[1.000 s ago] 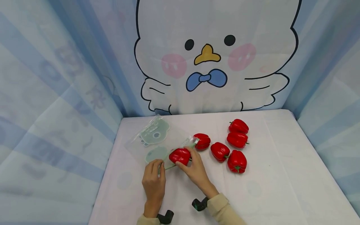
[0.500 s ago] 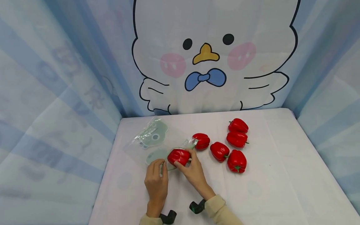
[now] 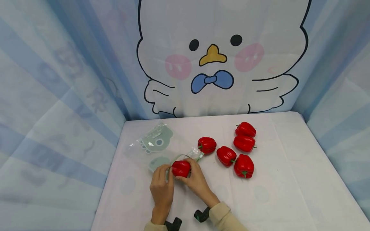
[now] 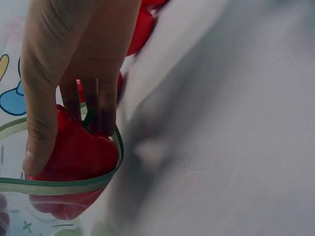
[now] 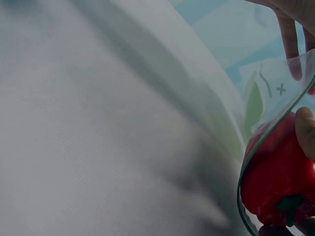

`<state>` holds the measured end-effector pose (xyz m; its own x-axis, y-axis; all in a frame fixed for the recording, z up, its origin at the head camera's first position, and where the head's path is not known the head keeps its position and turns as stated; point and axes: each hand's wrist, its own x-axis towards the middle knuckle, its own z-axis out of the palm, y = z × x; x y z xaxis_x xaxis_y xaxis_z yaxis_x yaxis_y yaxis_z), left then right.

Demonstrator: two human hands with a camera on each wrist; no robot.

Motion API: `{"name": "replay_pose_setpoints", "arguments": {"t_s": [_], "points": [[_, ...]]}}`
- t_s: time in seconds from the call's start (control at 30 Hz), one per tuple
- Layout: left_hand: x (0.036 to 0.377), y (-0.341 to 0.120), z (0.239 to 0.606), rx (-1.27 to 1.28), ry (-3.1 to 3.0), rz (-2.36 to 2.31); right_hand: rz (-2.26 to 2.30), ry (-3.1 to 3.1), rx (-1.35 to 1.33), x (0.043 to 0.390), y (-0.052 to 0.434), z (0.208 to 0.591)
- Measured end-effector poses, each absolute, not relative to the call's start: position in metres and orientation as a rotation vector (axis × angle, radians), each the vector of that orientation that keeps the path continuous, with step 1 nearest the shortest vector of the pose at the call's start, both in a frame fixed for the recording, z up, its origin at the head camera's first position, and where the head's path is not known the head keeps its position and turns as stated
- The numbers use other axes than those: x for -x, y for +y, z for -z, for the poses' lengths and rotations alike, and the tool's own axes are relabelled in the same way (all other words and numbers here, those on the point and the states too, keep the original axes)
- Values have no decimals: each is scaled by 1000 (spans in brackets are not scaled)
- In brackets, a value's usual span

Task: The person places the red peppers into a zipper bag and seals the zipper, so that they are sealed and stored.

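Only head view shows 4 loose peppers [image 3: 231, 147]; wrists: bagged pepper [image 4: 74, 162].

Glossy pepper [image 3: 181, 168], clear plastic bag [image 3: 156, 144]

No legible text, brand or number is showing in any view.
The clear bag [image 3: 162, 146] is carrying only pale green cartoon prints; a small green plus-shaped mark [image 5: 281, 89] is showing on its film in the right wrist view, a sign rather than lettering. The left curtain [image 3: 57, 96] is bearing faint grey marks, too washed out to read. The backdrop [image 3: 214, 64] is showing a cartoon bird, no words.
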<state>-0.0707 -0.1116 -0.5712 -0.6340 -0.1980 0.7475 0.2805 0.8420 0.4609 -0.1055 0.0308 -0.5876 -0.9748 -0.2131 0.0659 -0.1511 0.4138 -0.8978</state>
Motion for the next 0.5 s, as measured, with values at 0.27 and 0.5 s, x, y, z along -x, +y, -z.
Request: {"name": "replay_pose_setpoints", "arguments": {"t_s": [0.27, 0.5], "points": [[67, -113, 574, 77, -2161, 706, 1603, 2603, 367, 103, 28, 595], [63, -108, 578, 163, -2148, 748, 1639, 2615, 318, 104, 26, 596]]}}
